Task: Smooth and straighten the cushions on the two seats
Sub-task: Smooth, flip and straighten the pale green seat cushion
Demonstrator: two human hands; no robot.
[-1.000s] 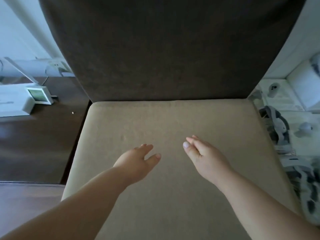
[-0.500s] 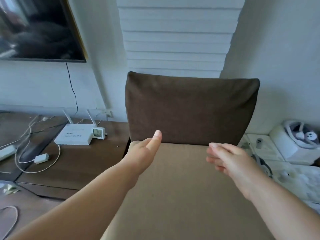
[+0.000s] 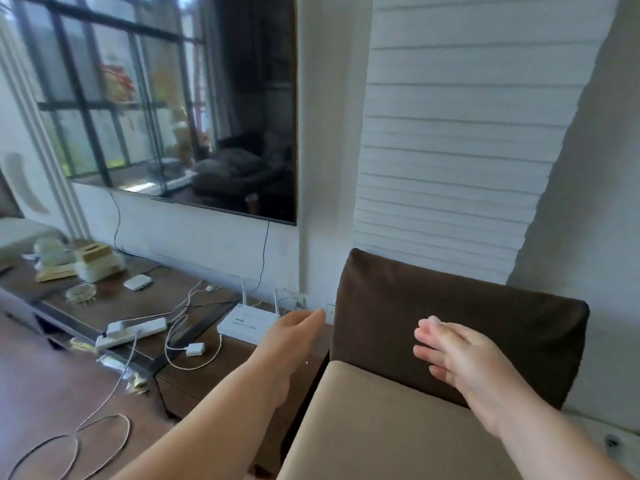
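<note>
Reaching toward brown back cushion [image 3: 450, 327] at lower right; left hand [image 3: 291, 344] and right hand [image 3: 457, 358] flat, fingers loosely spread, holding nothing. Next, probably: press and straighten it above tan seat cushion [image 3: 381, 427].

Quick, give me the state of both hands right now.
Left hand: open, empty, raised beside the brown back cushion.
Right hand: open, fingers extended, empty, in front of that cushion.

A brown back cushion [image 3: 460, 327] stands upright behind a tan seat cushion [image 3: 388, 427]. The right hand [image 3: 460, 358] hovers in front of the brown cushion, fingers spread (empty). The left hand [image 3: 291, 344] reaches just left of it, above a white router [image 3: 247, 323].
</note>
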